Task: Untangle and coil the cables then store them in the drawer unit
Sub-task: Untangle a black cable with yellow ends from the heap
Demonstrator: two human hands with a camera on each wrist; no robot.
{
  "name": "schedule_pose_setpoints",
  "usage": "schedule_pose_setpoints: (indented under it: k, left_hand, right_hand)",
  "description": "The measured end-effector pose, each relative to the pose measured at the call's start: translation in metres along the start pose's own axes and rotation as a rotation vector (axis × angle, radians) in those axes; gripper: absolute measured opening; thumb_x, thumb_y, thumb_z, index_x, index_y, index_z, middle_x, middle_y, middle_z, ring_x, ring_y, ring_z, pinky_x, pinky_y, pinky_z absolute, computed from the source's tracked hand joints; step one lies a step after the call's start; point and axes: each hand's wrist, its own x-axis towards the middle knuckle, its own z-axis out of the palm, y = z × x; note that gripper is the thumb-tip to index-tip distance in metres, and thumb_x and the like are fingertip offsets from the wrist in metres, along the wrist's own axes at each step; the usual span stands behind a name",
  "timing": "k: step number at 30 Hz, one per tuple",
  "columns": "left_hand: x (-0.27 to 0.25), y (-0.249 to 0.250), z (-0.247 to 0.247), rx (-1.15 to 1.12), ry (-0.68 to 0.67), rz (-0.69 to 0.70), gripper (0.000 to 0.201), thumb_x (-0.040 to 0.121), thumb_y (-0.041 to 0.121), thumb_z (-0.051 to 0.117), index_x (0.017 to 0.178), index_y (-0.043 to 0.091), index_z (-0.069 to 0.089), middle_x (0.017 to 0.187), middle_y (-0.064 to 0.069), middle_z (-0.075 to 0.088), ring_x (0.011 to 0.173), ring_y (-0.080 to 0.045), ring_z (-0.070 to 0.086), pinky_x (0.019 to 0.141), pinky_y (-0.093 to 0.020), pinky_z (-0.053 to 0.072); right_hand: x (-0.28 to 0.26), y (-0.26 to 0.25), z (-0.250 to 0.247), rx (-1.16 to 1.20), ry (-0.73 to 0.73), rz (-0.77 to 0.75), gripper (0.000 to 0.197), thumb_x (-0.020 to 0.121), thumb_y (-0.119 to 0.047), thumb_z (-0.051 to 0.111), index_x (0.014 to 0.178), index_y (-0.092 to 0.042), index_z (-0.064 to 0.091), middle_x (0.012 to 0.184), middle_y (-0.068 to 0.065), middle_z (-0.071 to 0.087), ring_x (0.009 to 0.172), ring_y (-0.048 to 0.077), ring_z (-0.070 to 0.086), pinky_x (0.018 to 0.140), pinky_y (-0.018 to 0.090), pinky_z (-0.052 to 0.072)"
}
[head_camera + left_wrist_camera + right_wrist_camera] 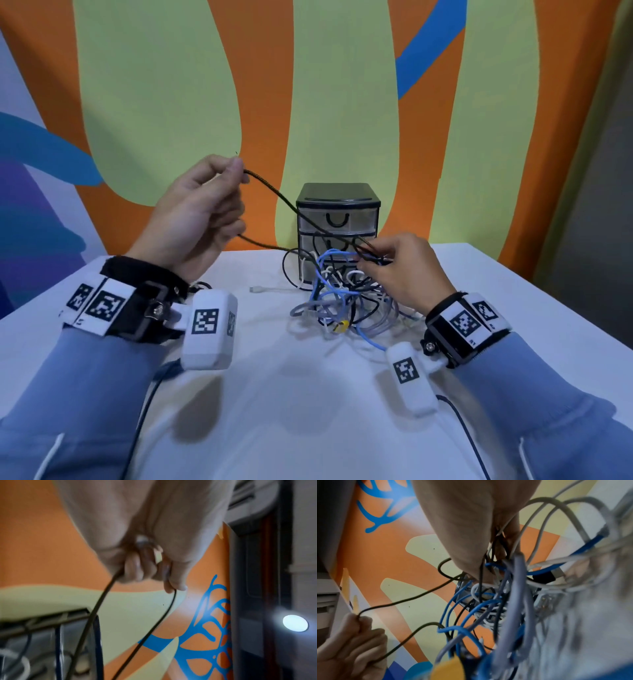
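- Braided black cable [274, 192] is what we have in our left hand [195, 212], pinched between thumb and forefinger and lifted well above the white table [513, 308]; a second run of it passes through the lower curled fingers, so a loop hangs from that hand.
- We hold it high, we judge, to draw it taut out of the knot and see where it snags.
- Our right hand [404, 270] is curled into the top of the tangled heap of blue, grey, white and black cables [342, 301], gripping several strands, probably to pin the mass down while the black one slides free.
- That heap lies on the table, just in front of the small black-framed drawer unit with clear drawers [338, 219], seemingly against it.
- All three drawers look closed, and nothing is coiled yet, so storing is some way off.
- Behind stands an orange, pale green and blue patterned wall [342, 85].
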Motion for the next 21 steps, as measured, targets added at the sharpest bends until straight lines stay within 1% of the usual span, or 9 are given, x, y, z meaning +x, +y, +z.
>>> schedule_pose_setpoints:
  k: [2,4,6,9,12,14,17,19,21]
  left_hand:
    - [0.002,-0.002,-0.008,0.275,0.163,0.197,0.020,0.095,0.032,0.076,0.088,0.015,0.067,0.055,0.003,0.042,0.054,-0.017,0.023,0.050,-0.031,0.020]
    - [0.003,-0.005,-0.016,0.689,0.233,0.469,0.015,0.091,0.034,0.084,0.085,0.021,0.079,0.056,-0.008,0.052,0.053,-0.023,0.035,0.052,-0.032,0.028]
    - [0.001,-0.009,-0.015,0.851,0.205,0.567,0.014,0.088,0.036,0.086,0.084,0.024,0.082,0.058,-0.009,0.059,0.054,-0.023,0.043,0.054,-0.030,0.034]
    - [0.004,-0.016,-0.003,0.793,0.101,0.423,0.025,0.088,0.037,0.085,0.077,0.016,0.077,0.057,-0.001,0.052,0.054,-0.013,0.040,0.052,-0.024,0.033]
    - [0.004,-0.025,0.005,0.940,-0.062,0.177,0.025,0.091,0.029,0.082,0.073,0.014,0.071,0.054,0.014,0.053,0.053,-0.005,0.044,0.052,-0.019,0.034]
    - [0.004,-0.028,0.005,1.089,-0.173,0.019,0.007,0.092,0.022,0.078,0.085,0.024,0.076,0.078,0.017,0.068,0.075,-0.005,0.061,0.066,-0.024,0.046]
    - [0.004,-0.032,0.015,1.159,-0.239,0.076,0.033,0.089,0.021,0.074,0.114,0.042,0.072,0.118,0.011,0.065,0.111,-0.009,0.061,0.093,-0.036,0.050]
    - [0.006,-0.030,0.038,1.041,-0.313,0.175,0.037,0.087,0.037,0.081,0.122,0.045,0.070,0.123,0.014,0.062,0.115,-0.002,0.059,0.097,-0.030,0.048]
    - [0.009,-0.033,0.063,1.061,-0.456,0.207,0.035,0.085,0.050,0.084,0.117,0.042,0.074,0.119,0.015,0.063,0.113,-0.001,0.060,0.095,-0.026,0.048]
  right_hand:
    - [0.001,0.000,-0.003,-0.094,0.030,0.015,0.017,0.090,-0.023,0.079,0.098,-0.037,0.083,0.090,-0.012,0.079,0.080,0.017,0.069,0.066,0.032,0.054]
    - [0.003,0.002,-0.012,-0.201,0.131,0.070,0.024,0.089,-0.017,0.077,0.103,-0.036,0.083,0.091,-0.007,0.078,0.075,0.020,0.062,0.063,0.028,0.044]
    - [0.004,0.007,-0.016,-0.242,0.187,0.104,0.029,0.088,-0.012,0.074,0.103,-0.035,0.083,0.093,-0.003,0.079,0.075,0.024,0.061,0.064,0.028,0.045]
    - [0.006,0.011,-0.017,-0.122,0.145,0.124,0.019,0.085,-0.017,0.079,0.098,-0.030,0.084,0.090,-0.006,0.079,0.076,0.021,0.068,0.067,0.033,0.056]
    - [0.006,0.008,-0.018,0.044,0.134,0.109,0.012,0.080,-0.024,0.089,0.088,-0.028,0.081,0.084,-0.014,0.076,0.076,0.007,0.069,0.068,0.027,0.052]
    - [0.006,0.007,-0.019,0.118,0.140,0.084,0.014,0.078,-0.024,0.091,0.085,-0.028,0.080,0.082,-0.014,0.076,0.078,0.000,0.070,0.069,0.025,0.051]
    - [0.004,0.002,-0.016,0.170,0.130,0.011,0.014,0.078,-0.021,0.090,0.084,-0.028,0.080,0.081,-0.014,0.077,0.078,-0.003,0.070,0.073,0.028,0.058]
    - [0.002,-0.001,-0.014,0.187,0.126,-0.041,0.014,0.078,-0.019,0.090,0.084,-0.027,0.081,0.081,-0.015,0.077,0.082,-0.002,0.072,0.079,0.028,0.060]
    - [0.001,-0.003,-0.014,0.203,0.117,-0.087,0.015,0.078,-0.019,0.090,0.087,-0.027,0.083,0.083,-0.015,0.078,0.086,0.000,0.073,0.079,0.027,0.059]
